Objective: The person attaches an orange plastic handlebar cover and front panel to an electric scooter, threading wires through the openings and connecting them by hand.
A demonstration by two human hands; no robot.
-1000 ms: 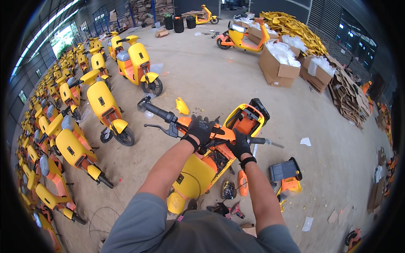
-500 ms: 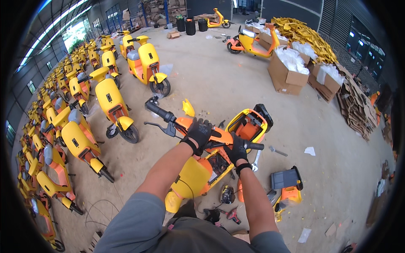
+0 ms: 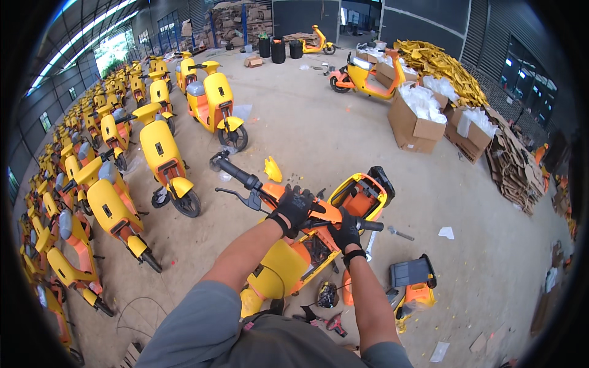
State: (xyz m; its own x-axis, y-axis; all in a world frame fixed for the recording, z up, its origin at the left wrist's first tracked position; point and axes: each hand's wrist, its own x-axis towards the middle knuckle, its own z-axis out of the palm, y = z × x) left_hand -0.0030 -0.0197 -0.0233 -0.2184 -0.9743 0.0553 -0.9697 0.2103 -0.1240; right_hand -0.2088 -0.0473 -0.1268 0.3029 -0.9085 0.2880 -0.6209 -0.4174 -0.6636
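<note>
An electric scooter in yellow and orange stands right in front of me, its handlebar [image 3: 236, 172] running slantwise across the middle. My left hand [image 3: 296, 207], in a black glove, is closed over the orange handlebar cover [image 3: 326, 212] on its left side. On the right side my right hand [image 3: 345, 231], also gloved, grips the same cover beside the black grip [image 3: 372, 226]. A brake lever [image 3: 233, 195] sticks out at the left. Below the bar, dark parts show inside the scooter's open body [image 3: 316, 248]. The fingers' undersides are hidden.
Rows of yellow scooters [image 3: 110, 205] fill the left. By my feet lie a red drill [image 3: 335, 324] and cables; a wrench [image 3: 370, 244], a metal rod [image 3: 400, 233] and a grey bin-like part [image 3: 411, 265] lie to the right. Cardboard boxes [image 3: 414, 126] stand at the far right.
The view has shifted slightly, so the far scene sits a little lower. Both hands stay on the handlebar cover, which has barely moved.
</note>
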